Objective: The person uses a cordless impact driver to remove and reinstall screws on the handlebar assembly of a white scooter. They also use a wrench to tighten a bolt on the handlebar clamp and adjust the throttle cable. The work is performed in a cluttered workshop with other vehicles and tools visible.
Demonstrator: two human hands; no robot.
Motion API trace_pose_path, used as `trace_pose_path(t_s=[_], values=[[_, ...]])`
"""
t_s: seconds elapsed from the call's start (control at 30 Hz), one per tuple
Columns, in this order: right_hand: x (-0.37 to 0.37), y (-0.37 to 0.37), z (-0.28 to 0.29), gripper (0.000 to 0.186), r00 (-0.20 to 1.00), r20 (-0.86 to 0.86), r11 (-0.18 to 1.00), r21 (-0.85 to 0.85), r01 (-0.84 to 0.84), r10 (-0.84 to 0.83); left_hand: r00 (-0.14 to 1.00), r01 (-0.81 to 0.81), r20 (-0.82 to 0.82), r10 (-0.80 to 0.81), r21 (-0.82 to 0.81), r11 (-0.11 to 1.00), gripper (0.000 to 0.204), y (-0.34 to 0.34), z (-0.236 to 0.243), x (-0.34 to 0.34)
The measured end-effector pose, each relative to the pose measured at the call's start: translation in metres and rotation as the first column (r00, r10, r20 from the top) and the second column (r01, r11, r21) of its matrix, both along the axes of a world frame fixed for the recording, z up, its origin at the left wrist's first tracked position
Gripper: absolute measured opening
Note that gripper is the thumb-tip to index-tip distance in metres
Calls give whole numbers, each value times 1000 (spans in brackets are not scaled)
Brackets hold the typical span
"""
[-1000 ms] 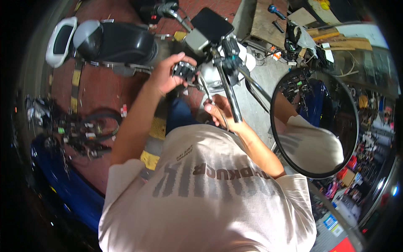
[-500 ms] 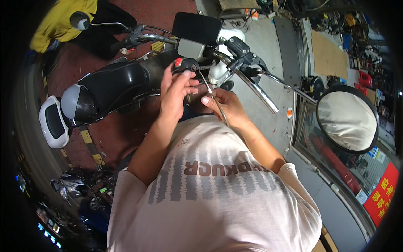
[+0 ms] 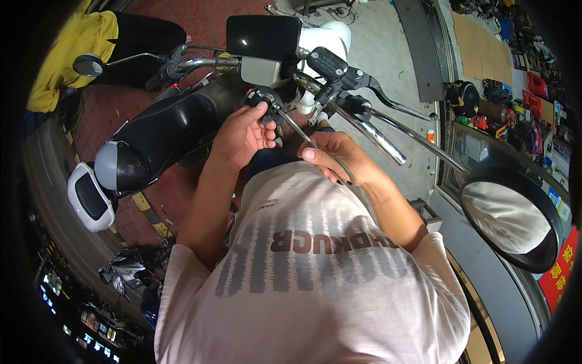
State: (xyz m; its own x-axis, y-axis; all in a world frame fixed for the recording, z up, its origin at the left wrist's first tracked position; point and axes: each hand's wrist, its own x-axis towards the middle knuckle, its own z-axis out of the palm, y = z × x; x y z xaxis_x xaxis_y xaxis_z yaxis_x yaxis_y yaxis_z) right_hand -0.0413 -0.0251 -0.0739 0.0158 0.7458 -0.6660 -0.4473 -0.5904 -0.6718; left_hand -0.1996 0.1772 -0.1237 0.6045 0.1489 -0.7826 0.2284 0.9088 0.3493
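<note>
Since half a second ago, the dark housing (image 3: 262,97) has been turned in the left hand (image 3: 241,136): its red button is no longer seen, and metal fittings are exposed. The mirror (image 3: 509,218) now appears lower, just past 3 o'clock from the view's centre. The housing is held between 11 and 12 o'clock, and the cable (image 3: 296,129) is led from it toward 4 to 5 o'clock, into the right hand (image 3: 347,156).

The step in hand is judged to be work at the joint between housing and cable; whether the metal end is being fitted or freed cannot be told. For the next move, a steady housing and fine guidance along the cable's line seem to be called for.

The left thumb is pressed on the housing's near edge, with the fingers curled alongside. The cable is pinched between right thumb and forefinger, near 2 o'clock, just short of the handlebar's bare end (image 3: 388,150). Both elbows are bent, with the forearms angled inward toward 12 o'clock.
</note>
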Motion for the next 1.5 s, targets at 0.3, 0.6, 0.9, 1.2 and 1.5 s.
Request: trace_pose_path(t_s=[0.3,0.6,0.9,1.2,1.5], values=[[3,9,8,42,999,16,995,-90,-44,45,992,65,114,-61,-28,998,18,2,-6,-6],[1,8,-8,47,997,55,993,-101,-56,62,1000,-5,-14,4,-95,995,11,-2,-10,-6],[2,9,-16,42,999,42,997,-76,-21,24,981,-109,-180,69,-224,968,16,-22,-8,6],[7,5,-10,39,1000,-11,997,-73,20,-20,992,-78,-114,54,-214,974,15,-31,-17,5],[6,-2,-9,38,999,-7,997,-63,41,-41,983,52,-169,-72,-120,991,13,-13,-10,9]])
